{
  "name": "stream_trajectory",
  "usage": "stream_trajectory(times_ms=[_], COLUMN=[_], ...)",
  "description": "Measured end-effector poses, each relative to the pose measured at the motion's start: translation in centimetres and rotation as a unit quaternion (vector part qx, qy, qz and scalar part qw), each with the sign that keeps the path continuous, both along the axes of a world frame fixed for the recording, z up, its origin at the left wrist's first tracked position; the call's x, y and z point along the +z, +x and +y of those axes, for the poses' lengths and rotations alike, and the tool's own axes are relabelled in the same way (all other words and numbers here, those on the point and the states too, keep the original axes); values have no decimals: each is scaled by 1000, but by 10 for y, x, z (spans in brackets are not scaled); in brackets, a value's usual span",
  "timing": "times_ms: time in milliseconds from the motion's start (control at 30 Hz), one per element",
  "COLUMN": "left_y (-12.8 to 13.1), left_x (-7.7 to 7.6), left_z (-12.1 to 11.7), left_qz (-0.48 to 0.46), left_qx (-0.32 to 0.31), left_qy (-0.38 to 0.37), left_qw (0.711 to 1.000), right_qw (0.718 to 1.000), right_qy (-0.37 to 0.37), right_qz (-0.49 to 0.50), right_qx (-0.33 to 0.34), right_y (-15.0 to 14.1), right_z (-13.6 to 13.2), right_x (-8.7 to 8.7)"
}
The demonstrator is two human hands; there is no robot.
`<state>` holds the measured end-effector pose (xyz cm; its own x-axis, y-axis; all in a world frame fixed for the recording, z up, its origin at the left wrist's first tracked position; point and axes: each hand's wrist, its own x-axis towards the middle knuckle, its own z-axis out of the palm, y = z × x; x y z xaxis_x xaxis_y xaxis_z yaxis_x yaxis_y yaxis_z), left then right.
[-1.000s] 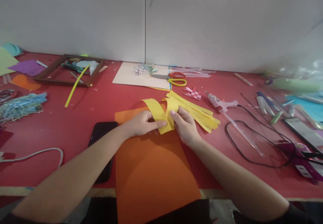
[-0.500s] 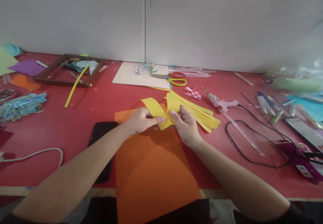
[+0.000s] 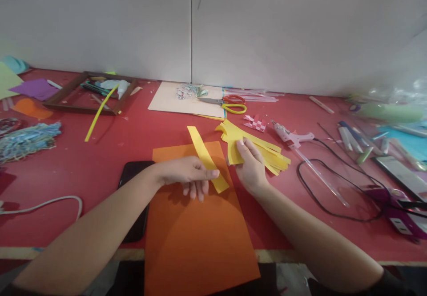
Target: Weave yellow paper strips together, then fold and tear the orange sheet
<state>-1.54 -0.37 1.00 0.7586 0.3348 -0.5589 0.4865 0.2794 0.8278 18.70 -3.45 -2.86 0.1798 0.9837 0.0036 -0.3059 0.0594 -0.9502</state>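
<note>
My left hand (image 3: pixel 190 174) pinches a yellow paper strip (image 3: pixel 202 149) between thumb and fingers, above the orange paper sheet (image 3: pixel 200 234). The strip slants from upper left to lower right. A wider yellow paper piece (image 3: pixel 234 150) is gripped in my right hand (image 3: pixel 250 167), its upper end curling away from me. Behind and beside the right hand, a pile of yellow paper strips (image 3: pixel 273 154) lies fanned on the red table (image 3: pixel 100 162). The orange sheet reaches over the table's front edge. A black phone (image 3: pixel 135 171) lies partly under my left forearm.
Scissors (image 3: pixel 233 105) rest on a cream board (image 3: pixel 170 100) at the back. A pink glue gun (image 3: pixel 293 138) with a looping black cord lies at right, near a pink checkered woven piece (image 3: pixel 256 122). On the left are a brown frame (image 3: pixel 66 106) and bundled blue yarn (image 3: pixel 30 140).
The two yellow pieces, earlier touching, are now apart. My left hand has turned and dropped slightly with its strip; the right hand has shifted a little rightward. The orange sheet has slid slightly left.
</note>
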Motion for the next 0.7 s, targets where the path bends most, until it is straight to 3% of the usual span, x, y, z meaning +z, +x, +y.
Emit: stream_trajectory(times_ms=[67,133,233,433,533,700], left_y=[-2,-1,5,10,6,2], left_x=[0,0,-3,-5,-4,-4], left_z=[0,1,5,14,17,19], left_qz=[-28,-72,-156,-234,-235,-224], left_qx=[27,125,314,512,566,564], left_qy=[-6,-7,-17,10,54,155], left_qw=[999,989,937,827,788,780], right_qw=[999,996,985,963,969,971], right_qy=[-2,12,48,-27,-17,64], right_qz=[-23,-60,-92,-56,-95,-224], right_qx=[33,72,140,264,227,54], right_y=[1,3,5,7,10,20], right_z=[-2,-4,-6,-11,-9,-2], right_x=[0,2,9,18,15,10])
